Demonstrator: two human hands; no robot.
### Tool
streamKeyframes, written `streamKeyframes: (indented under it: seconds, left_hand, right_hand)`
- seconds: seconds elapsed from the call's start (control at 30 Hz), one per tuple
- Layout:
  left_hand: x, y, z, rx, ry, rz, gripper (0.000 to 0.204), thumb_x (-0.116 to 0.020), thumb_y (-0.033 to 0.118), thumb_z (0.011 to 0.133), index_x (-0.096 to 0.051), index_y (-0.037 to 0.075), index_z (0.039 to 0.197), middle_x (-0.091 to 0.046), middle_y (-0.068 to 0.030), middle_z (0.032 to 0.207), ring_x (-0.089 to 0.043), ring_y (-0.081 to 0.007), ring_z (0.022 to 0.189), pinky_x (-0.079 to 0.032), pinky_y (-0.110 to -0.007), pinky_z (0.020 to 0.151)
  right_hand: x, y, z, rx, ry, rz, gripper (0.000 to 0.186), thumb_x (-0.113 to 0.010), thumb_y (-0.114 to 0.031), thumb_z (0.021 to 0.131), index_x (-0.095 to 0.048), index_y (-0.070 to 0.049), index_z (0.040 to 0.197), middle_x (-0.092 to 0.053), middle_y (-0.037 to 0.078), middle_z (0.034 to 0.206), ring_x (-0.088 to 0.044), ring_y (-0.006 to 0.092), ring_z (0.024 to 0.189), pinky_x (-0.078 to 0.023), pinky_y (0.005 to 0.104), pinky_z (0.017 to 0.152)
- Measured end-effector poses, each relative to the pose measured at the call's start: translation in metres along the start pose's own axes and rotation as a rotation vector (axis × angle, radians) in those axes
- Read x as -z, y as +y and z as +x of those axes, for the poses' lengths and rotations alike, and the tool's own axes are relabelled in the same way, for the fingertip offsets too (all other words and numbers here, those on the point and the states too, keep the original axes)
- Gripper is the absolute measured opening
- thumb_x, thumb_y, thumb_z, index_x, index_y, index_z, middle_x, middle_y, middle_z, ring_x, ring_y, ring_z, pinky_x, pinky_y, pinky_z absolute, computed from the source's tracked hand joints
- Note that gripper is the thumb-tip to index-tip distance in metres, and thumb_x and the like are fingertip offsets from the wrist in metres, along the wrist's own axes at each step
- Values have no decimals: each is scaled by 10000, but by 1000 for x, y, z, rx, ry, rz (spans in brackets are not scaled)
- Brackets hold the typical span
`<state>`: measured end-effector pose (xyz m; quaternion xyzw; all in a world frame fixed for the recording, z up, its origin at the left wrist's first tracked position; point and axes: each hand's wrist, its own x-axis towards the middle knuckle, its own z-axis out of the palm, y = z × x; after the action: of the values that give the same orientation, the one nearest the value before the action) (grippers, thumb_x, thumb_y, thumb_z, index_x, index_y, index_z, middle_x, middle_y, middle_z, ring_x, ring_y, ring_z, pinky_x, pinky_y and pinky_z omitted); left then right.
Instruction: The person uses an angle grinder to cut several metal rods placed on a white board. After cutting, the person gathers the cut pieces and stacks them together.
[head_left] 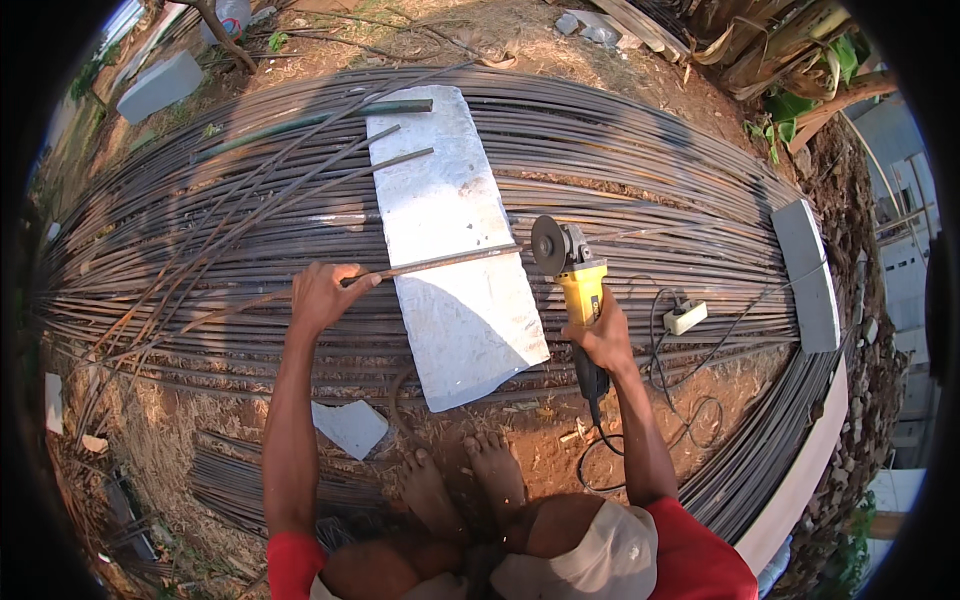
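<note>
My left hand is closed around a ribbed steel bar, which lies across a pale concrete slab and reaches just past its right edge. In my right hand is a yellow and black angle grinder, gripped by its body. Its cutting disc stands upright close to the bar's right end; whether disc and bar touch I cannot tell. Several other bar ends and a thicker greenish rod rest on the far part of the slab.
A wide bed of steel bars lies under the slab. The grinder's black cable loops beside a white power socket block at right. Pale blocks stand at the right and far left. A broken slab piece lies near my bare feet.
</note>
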<state>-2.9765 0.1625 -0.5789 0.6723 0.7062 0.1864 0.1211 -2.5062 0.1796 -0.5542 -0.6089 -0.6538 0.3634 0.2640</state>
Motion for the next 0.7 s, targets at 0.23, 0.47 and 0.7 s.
streamKeyframes:
  seconds: [0.23,0.47,0.7]
  left_hand:
    - [20,33,11,180,-265,-13,704,-765,701,851,-839,31,1051,-808,-178,1008,-725,-350,977,-557,-502,903]
    - [1,6,6,66,-97,-91,621,-775,695,842,-855,98,988,-777,-133,780,-701,-304,680,-539,-439,661]
    - [-1,1,5,83,-81,-79,725,-720,810,804,-863,135,1026,-756,-115,735,-733,-289,738,-528,-447,628]
  right_hand:
    - [7,1,10,2,3,-30,773,-840,-275,650,-554,77,1275,-726,207,1042,-706,298,940,-555,409,870]
    - [2,-8,6,-43,-17,-78,680,-812,-234,670,-596,37,1255,-734,149,985,-703,251,883,-559,389,835]
    - [0,11,19,74,-28,-24,593,-851,-205,679,-587,19,1161,-647,48,906,-617,162,807,-521,312,735]
